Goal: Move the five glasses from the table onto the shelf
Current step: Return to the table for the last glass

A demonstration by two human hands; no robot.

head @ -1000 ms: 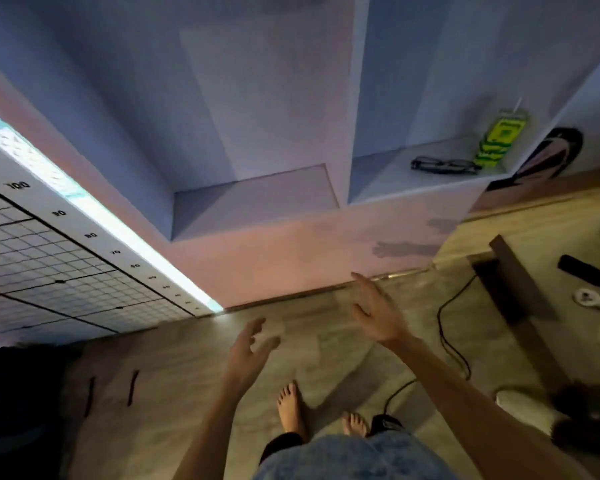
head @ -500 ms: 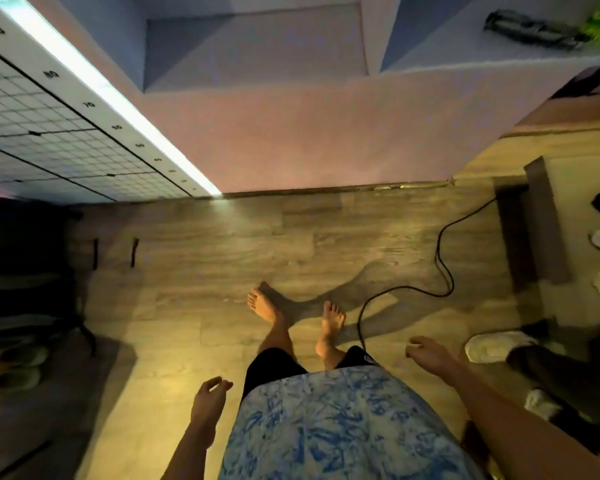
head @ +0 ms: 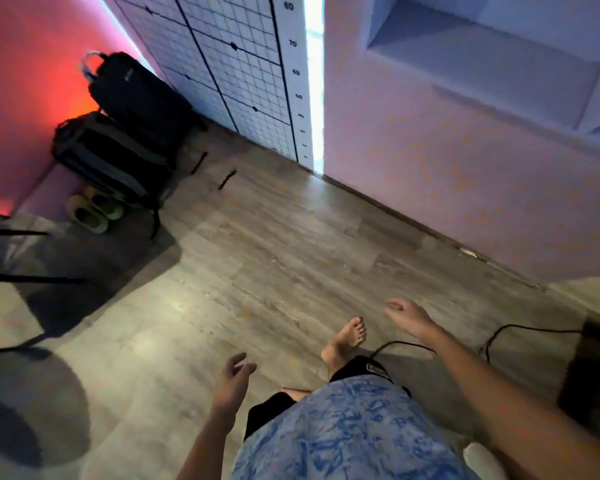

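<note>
Left hand point(head: 232, 382) and right hand point(head: 409, 317) relaxed, empty

Cannot see the shelf point(head: 482, 64) whole, cropped at the top edge, nor identify the white object point(head: 478, 459) cropped at the bottom.

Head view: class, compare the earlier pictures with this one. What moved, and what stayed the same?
Both hands dropped from in front of the shelf to the person's sides: left hand, right hand. The view swung left, bringing two black backpacks into sight. Nothing was grasped or released; both hands stay empty and open.
</note>
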